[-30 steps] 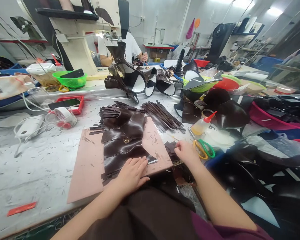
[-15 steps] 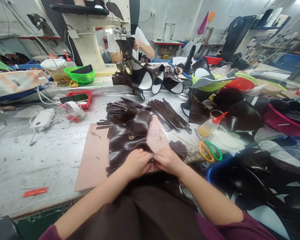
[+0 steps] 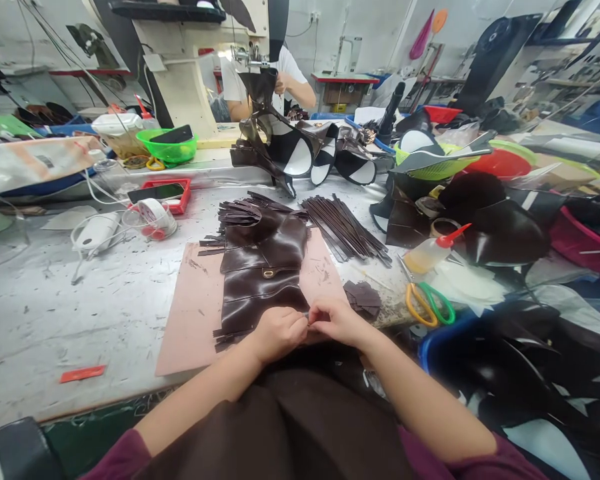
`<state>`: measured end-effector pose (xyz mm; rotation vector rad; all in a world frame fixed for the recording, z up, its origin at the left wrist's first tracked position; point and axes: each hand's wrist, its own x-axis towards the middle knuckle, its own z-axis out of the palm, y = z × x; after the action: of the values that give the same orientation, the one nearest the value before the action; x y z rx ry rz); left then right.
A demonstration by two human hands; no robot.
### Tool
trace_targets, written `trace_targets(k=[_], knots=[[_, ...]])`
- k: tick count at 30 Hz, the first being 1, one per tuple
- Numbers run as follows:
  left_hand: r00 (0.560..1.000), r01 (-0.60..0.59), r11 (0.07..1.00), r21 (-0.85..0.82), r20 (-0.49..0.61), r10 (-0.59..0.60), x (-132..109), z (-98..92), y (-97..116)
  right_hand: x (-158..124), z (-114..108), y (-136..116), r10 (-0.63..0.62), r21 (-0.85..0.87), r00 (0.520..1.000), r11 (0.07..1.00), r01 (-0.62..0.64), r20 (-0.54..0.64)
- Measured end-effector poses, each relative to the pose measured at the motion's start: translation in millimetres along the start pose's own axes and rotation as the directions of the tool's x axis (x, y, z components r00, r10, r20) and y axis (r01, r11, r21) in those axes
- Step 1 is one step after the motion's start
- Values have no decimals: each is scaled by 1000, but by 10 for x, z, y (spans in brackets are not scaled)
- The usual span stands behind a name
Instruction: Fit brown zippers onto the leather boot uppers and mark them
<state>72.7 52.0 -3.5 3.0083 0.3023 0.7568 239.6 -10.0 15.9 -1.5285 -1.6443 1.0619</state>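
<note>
Near the table's front edge, my left hand (image 3: 281,333) and my right hand (image 3: 339,321) meet with fingers pinched together. Something small and dark shows between their fingertips, too small to name. Beyond my left hand lie glossy dark brown leather pieces (image 3: 263,243), stacked on a pinkish board (image 3: 185,320), a small gold buckle (image 3: 269,273) on one of them. Dark strips (image 3: 347,230) lie in a bundle behind the board. A small pile of dark leather patches (image 3: 363,298) sits just right of my right hand.
Yellow-and-green scissors (image 3: 425,303) and a red-tipped glue bottle (image 3: 433,250) lie to the right. A blue bin (image 3: 427,357) of dark pieces stands below. A charger with cable (image 3: 97,233) and a red strip (image 3: 83,373) are at left. Across the table a person works at a sewing machine (image 3: 180,73).
The whole view has shifted slightly to the right in the picture. My two hands stay together; the right fingers are raised a little more at the pinch.
</note>
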Motion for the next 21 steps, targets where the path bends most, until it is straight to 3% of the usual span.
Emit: trace_targets(k=[4,8,12,14,16,18,21], knots=[[1000,-18,1000,-15,-7,17,5,-25,-5,41,-1,-13,20,73,998,997,-24,52],[1000,-26,1000,-13,-5,26,45,-35,12,-26,-24,-5,-10,180,1000,984,8,10],[999,1,1000,-14,47,0,45,-108,41,-307,-202,-12,149,336,988,929,-156,45],[995,49,995,-85,93,-41,-22,-210,27,-481,-316,-28,223,292,965,922,-256,142],[989,137,978,-159,74,-127,-152,-350,-27,-605,-389,-44,203,178,956,954,-242,213],[954,288,948,-137,-46,-296,-327,-504,-120,-630,-391,-51,148,80,973,983,-164,177],[791,607,789,91,-160,-590,-584,-696,-288,-438,-260,-40,116,-7,992,993,-117,-40]])
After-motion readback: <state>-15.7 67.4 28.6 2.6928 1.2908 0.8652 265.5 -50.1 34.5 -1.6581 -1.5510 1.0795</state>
